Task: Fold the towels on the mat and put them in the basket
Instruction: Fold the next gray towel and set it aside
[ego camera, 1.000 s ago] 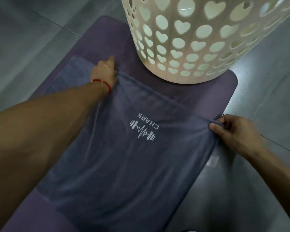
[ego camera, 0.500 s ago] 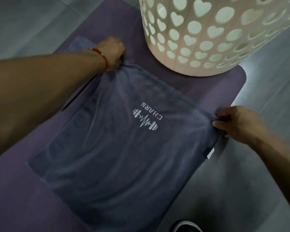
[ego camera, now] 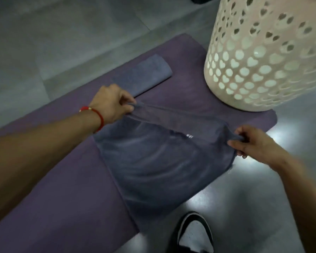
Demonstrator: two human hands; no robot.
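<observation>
I see my left hand (ego camera: 111, 103) at the centre left of the frame pinching the far left corner of the grey towel (ego camera: 153, 161) between thumb and fingers. My right hand (ego camera: 252, 141) at the centre right pinches the far right corner the same way. Both corners are raised off the purple mat (ego camera: 53, 189), and the far edge runs stretched between them, curling back toward the bottom of the frame. The rest of the towel lies on the mat in the middle of the picture, with its right part hanging over the mat's edge onto the grey floor (ego camera: 62, 33). Only a sliver of white print shows under the lifted edge.

A second towel (ego camera: 144, 73), already folded small, lies on the mat above my left hand. The white basket (ego camera: 263, 61) with heart-shaped holes stands in the upper right, its base on the mat's far corner. A black and white shoe (ego camera: 192, 232) shows at the bottom.

I judge this to be a folding step: the far edge is being brought over the near edge. Next, I should carry both corners evenly toward the near corners, keep the edge taut, and lay them down aligned before letting go.
</observation>
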